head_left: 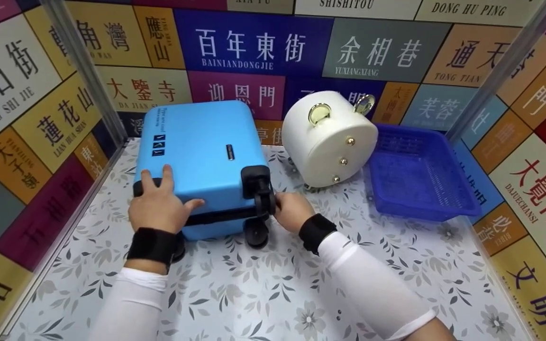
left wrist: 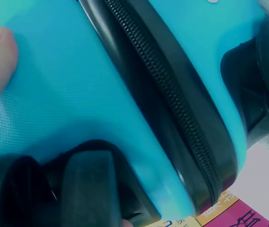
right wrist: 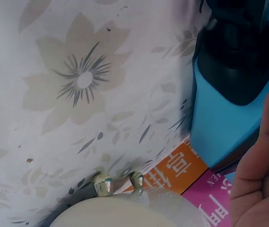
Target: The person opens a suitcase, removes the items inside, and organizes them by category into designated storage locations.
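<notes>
We see L hand [head_left: 156, 208] w/ fingers spread on blue suitcase [head_left: 199, 142], nr back-left corner of table [head_left: 249, 303]; R hand [head_left: 294, 210] at its wheel [head_left: 265, 199], can't tell if gripping. White bag [head_left: 323, 142] nr back edge, blue basket [head_left: 415, 210] nr back-right corner.

The widest room on the white, leaf-printed surface [head_left: 244, 298] is at the front, between the 2 white-sleeved forearms [head_left: 131, 303]; a hand could pass there. Between the sky-blue hard-shell suitcase [head_left: 197, 151] and the cream-white rounded case [head_left: 318, 154] runs a narrow lane, but the right hand [head_left: 295, 211] stands at its near end. The dark blue plastic basket [head_left: 417, 212] leaves little gap beside the case. Behind, the colourful printed wall [head_left: 254, 47] blocks the way.
</notes>
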Action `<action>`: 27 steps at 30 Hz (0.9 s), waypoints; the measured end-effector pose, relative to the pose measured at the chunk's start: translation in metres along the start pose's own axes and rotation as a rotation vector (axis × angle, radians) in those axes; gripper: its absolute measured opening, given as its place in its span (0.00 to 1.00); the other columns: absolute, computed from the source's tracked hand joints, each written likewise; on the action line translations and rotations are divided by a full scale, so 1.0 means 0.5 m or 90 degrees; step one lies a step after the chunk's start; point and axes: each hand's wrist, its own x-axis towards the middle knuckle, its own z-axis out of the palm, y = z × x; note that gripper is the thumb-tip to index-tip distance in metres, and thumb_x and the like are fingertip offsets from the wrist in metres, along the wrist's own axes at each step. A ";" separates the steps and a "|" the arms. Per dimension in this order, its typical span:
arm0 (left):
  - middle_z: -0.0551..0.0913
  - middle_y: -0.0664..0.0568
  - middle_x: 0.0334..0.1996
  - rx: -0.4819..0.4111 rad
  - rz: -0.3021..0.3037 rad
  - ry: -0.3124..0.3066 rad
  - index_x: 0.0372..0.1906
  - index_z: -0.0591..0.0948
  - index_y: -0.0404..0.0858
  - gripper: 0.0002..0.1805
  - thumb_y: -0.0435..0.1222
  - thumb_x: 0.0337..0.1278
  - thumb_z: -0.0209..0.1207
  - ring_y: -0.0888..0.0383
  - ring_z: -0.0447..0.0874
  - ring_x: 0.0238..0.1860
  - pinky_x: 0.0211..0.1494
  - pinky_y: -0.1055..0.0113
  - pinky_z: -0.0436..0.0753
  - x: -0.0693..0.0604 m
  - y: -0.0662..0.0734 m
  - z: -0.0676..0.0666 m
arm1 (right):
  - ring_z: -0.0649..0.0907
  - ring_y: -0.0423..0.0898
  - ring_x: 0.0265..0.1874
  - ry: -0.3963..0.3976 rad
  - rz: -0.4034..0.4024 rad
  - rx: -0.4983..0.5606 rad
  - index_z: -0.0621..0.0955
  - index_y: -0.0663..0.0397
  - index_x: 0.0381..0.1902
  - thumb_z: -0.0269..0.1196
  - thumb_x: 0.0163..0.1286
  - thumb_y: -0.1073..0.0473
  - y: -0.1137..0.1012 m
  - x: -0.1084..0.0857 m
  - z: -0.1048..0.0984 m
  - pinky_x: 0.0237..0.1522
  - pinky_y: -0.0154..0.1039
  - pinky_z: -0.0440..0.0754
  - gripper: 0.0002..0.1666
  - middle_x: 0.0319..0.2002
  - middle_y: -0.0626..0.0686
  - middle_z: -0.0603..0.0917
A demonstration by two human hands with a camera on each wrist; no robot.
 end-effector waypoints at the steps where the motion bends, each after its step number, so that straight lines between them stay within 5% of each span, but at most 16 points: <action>1: 0.50 0.23 0.80 0.005 -0.008 -0.001 0.87 0.49 0.44 0.67 0.76 0.52 0.62 0.38 0.81 0.25 0.45 0.36 0.84 -0.001 0.005 0.001 | 0.88 0.58 0.35 -0.002 -0.001 0.007 0.79 0.52 0.24 0.63 0.72 0.61 0.000 -0.001 0.000 0.43 0.54 0.85 0.13 0.29 0.55 0.88; 6: 0.49 0.22 0.80 0.023 -0.052 -0.006 0.87 0.47 0.42 0.69 0.77 0.52 0.60 0.38 0.81 0.26 0.33 0.44 0.85 -0.006 0.039 0.006 | 0.89 0.62 0.39 0.009 0.002 0.029 0.80 0.54 0.26 0.64 0.67 0.62 0.004 -0.003 0.003 0.47 0.58 0.86 0.09 0.34 0.60 0.90; 12: 0.49 0.22 0.80 0.029 -0.083 -0.003 0.87 0.47 0.40 0.68 0.76 0.54 0.60 0.31 0.85 0.36 0.39 0.43 0.87 -0.010 0.071 0.008 | 0.90 0.64 0.40 0.032 0.005 0.023 0.84 0.57 0.31 0.64 0.70 0.60 0.014 0.003 0.009 0.45 0.60 0.86 0.08 0.37 0.62 0.91; 21: 0.48 0.22 0.81 0.027 -0.091 -0.020 0.87 0.46 0.41 0.66 0.75 0.56 0.59 0.31 0.85 0.35 0.38 0.45 0.86 -0.014 0.085 0.006 | 0.86 0.57 0.32 0.022 0.027 0.073 0.85 0.55 0.30 0.66 0.66 0.64 0.020 0.001 0.011 0.42 0.55 0.85 0.04 0.29 0.55 0.88; 27: 0.49 0.21 0.80 0.028 -0.087 -0.026 0.87 0.46 0.40 0.66 0.74 0.58 0.58 0.36 0.84 0.29 0.36 0.46 0.86 -0.017 0.087 0.003 | 0.87 0.57 0.36 0.031 0.068 0.104 0.86 0.57 0.33 0.66 0.66 0.63 0.014 -0.004 0.014 0.46 0.56 0.85 0.03 0.33 0.57 0.89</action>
